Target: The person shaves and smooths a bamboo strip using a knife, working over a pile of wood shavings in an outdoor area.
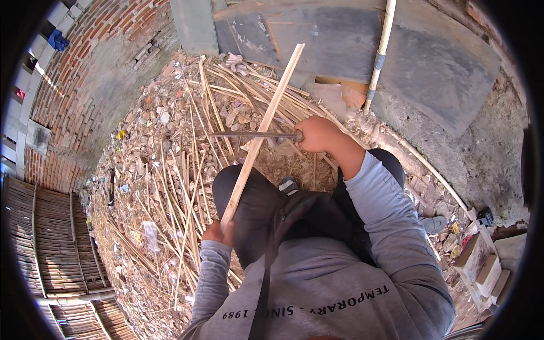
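In the head view, the left hand (218, 232) at lower centre-left is clamped around the bottom end of a long pale bamboo strip (262, 133), which slants up to the upper centre of the frame. The right hand (317, 134), right of centre, is closed on the handle of a dark blade (252, 135) lying crosswise against the strip. Cut bamboo slivers (187, 192) and rubble cover the ground at left, below a brick wall (85, 62)
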A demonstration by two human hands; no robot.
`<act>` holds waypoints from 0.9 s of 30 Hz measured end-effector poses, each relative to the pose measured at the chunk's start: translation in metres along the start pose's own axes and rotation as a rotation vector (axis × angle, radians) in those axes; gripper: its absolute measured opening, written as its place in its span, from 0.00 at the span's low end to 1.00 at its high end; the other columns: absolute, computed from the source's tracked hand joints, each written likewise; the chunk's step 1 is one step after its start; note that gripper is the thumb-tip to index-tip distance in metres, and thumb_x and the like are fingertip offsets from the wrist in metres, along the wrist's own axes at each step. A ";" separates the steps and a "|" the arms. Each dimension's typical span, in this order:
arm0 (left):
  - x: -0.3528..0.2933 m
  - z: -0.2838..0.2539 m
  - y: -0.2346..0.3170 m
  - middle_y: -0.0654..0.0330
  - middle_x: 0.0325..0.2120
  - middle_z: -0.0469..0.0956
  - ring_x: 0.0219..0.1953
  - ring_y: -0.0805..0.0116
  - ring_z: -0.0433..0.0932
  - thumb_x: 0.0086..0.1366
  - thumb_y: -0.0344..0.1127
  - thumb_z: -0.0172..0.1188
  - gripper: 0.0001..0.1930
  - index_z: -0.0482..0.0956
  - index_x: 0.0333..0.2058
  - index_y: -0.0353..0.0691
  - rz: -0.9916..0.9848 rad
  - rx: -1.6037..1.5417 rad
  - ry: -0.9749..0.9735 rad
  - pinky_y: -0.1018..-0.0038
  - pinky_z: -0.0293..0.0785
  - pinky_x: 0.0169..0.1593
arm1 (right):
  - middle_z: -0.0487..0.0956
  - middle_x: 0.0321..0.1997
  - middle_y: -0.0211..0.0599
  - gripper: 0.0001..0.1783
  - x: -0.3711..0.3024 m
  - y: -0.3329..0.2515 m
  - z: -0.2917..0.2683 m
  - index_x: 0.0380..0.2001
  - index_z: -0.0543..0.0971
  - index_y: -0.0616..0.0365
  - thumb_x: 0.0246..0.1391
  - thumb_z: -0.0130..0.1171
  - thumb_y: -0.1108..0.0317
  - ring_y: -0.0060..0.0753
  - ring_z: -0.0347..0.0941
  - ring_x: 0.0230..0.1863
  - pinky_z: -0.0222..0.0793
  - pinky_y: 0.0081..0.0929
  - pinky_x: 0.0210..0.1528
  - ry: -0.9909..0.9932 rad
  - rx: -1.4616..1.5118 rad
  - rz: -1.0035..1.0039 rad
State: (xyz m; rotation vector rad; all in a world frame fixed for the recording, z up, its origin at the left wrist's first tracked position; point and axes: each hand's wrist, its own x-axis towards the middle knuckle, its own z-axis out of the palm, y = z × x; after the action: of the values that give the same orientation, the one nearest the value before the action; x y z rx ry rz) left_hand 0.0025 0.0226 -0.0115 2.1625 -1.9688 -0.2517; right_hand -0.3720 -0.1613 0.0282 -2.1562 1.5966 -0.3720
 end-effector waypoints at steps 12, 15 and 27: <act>-0.002 -0.005 -0.002 0.38 0.21 0.76 0.29 0.35 0.77 0.64 0.58 0.54 0.27 0.74 0.29 0.32 -0.016 0.053 -0.065 0.52 0.72 0.33 | 0.82 0.37 0.43 0.15 -0.007 -0.026 -0.003 0.36 0.82 0.51 0.41 0.61 0.64 0.49 0.78 0.42 0.75 0.42 0.44 -0.095 -0.114 0.014; 0.000 -0.003 0.001 0.38 0.20 0.76 0.28 0.35 0.77 0.62 0.59 0.56 0.28 0.73 0.25 0.33 -0.030 0.006 -0.038 0.51 0.73 0.33 | 0.82 0.36 0.44 0.15 0.004 0.000 -0.001 0.36 0.82 0.51 0.40 0.59 0.66 0.50 0.78 0.42 0.74 0.42 0.45 -0.058 -0.010 0.077; 0.001 -0.011 0.007 0.37 0.22 0.76 0.29 0.36 0.77 0.62 0.60 0.54 0.29 0.74 0.27 0.32 -0.063 0.037 -0.101 0.51 0.72 0.34 | 0.81 0.35 0.45 0.16 -0.007 -0.020 0.010 0.36 0.82 0.51 0.42 0.64 0.59 0.51 0.78 0.41 0.73 0.45 0.44 -0.104 -0.047 -0.027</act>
State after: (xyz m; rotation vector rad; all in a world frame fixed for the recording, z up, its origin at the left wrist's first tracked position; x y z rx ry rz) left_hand -0.0011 0.0211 0.0011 2.2800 -1.9742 -0.3437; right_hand -0.3531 -0.1483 0.0293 -2.1969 1.5348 -0.2290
